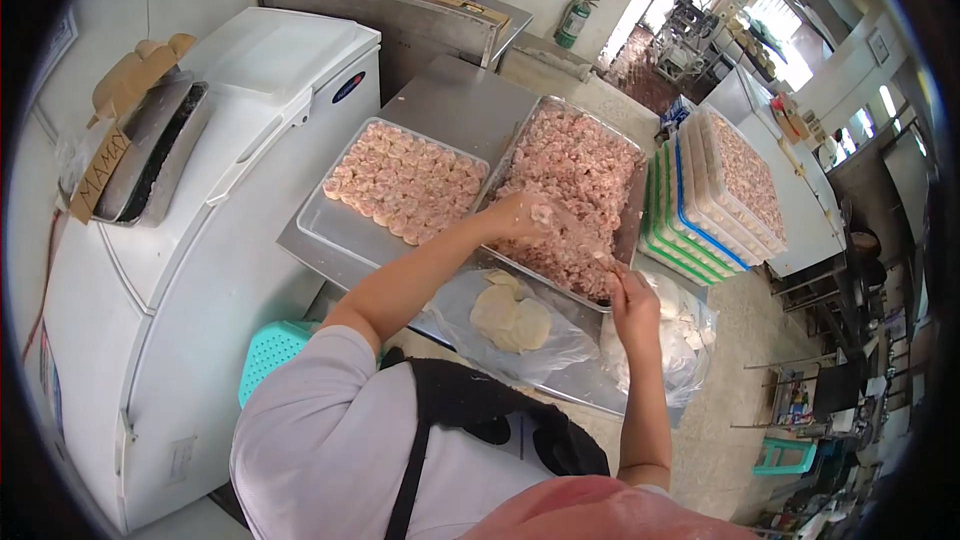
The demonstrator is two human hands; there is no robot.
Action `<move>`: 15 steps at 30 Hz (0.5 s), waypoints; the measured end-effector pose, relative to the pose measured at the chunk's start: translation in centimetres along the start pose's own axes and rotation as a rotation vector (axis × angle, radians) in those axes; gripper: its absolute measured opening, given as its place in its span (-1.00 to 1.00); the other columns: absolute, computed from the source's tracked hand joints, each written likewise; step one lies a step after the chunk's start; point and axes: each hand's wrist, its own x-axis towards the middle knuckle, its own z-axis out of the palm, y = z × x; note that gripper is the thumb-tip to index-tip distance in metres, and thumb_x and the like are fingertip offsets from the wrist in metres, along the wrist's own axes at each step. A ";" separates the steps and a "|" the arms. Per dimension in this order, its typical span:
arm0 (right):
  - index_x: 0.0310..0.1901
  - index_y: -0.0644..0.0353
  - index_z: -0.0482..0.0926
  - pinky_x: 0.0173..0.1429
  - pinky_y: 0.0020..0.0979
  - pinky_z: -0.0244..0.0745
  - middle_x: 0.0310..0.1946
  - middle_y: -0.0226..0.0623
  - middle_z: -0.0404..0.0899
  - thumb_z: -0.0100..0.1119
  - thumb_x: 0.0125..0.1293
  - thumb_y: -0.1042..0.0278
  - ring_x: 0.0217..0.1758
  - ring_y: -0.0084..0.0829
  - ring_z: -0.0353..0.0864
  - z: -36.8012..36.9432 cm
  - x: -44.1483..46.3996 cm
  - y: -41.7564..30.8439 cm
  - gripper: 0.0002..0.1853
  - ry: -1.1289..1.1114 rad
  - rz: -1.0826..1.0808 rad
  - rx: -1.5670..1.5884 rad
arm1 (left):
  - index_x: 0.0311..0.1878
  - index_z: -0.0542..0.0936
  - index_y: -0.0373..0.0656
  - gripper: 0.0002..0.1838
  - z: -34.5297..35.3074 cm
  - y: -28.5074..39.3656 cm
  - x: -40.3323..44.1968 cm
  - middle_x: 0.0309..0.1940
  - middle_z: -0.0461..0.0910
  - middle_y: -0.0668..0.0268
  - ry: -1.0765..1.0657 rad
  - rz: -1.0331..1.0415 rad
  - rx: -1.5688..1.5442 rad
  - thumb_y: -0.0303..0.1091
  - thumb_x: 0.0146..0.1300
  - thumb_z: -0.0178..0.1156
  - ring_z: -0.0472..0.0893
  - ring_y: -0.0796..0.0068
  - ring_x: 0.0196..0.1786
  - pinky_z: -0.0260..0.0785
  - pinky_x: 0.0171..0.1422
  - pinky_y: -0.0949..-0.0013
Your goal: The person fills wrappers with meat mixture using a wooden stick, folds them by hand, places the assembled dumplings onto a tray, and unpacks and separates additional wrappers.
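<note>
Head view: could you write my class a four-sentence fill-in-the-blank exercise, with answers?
In the picture, the dumpling tray lies to the ____ of the filling tray.
The left hand is nearer the dumpling tray than the ____ hand is.
The pale dough lies on clear ____.
The fire extinguisher is ____ in colour.

Missing words: left; right; plastic; green.

A white chest freezer (180,290) fills the left of the frame, bearing a dark metal pan (170,165) and a cardboard strip (101,172) lettered "MAMAY", while a perforated teal plastic item (268,352) shows at lower left. At upper centre, a green fire extinguisher (575,23) stands against the wall, left of metal machinery (688,45) near the bright doorway. A small teal stool (785,456) stands at lower right, beside cluttered shelving (800,400).
</note>
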 end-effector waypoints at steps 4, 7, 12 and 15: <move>-0.04 0.07 0.61 -0.17 -0.09 0.50 -0.24 0.03 0.61 0.10 0.31 0.19 -0.22 0.05 0.60 4.0 -0.5 5.6 -0.73 -0.335 0.209 -0.300 | 0.11 0.50 -0.23 -0.39 -1.4 -1.8 -0.2 -0.12 0.65 0.13 -0.104 -0.055 -0.037 -0.10 0.05 0.41 0.60 0.42 -0.12 0.44 -0.01 0.35; -0.12 0.12 0.64 -0.16 -0.06 0.48 -0.30 0.06 0.62 0.07 0.33 0.16 -0.19 0.04 0.61 1.9 -0.7 3.8 -0.73 -0.265 0.313 -0.404 | 0.13 0.49 -0.21 -0.40 -2.7 -0.7 -1.4 -0.03 0.63 0.15 -0.036 -0.118 -0.062 -0.12 0.07 0.41 0.59 0.37 -0.02 0.42 0.09 0.35; -0.10 0.22 0.64 -0.13 -0.16 0.50 -0.26 0.11 0.61 0.07 0.37 0.16 -0.19 0.04 0.62 1.2 0.7 5.2 -0.69 -0.054 0.409 -0.186 | 0.09 0.53 -0.13 -0.51 -4.6 1.5 -1.0 0.02 0.61 0.22 -0.125 0.035 -0.086 -0.18 0.11 0.38 0.58 0.32 0.09 0.37 0.21 0.33; -0.09 0.23 0.64 -0.13 -0.32 0.50 -0.26 0.04 0.63 0.13 0.35 0.19 -0.24 -0.15 0.65 -0.4 0.4 3.3 -0.71 -0.032 0.515 0.202 | 0.06 0.56 -0.08 -0.47 -3.9 0.8 -0.1 -0.06 0.63 0.14 -0.165 0.195 -0.090 -0.10 0.03 0.41 0.62 0.27 -0.03 0.43 0.09 0.30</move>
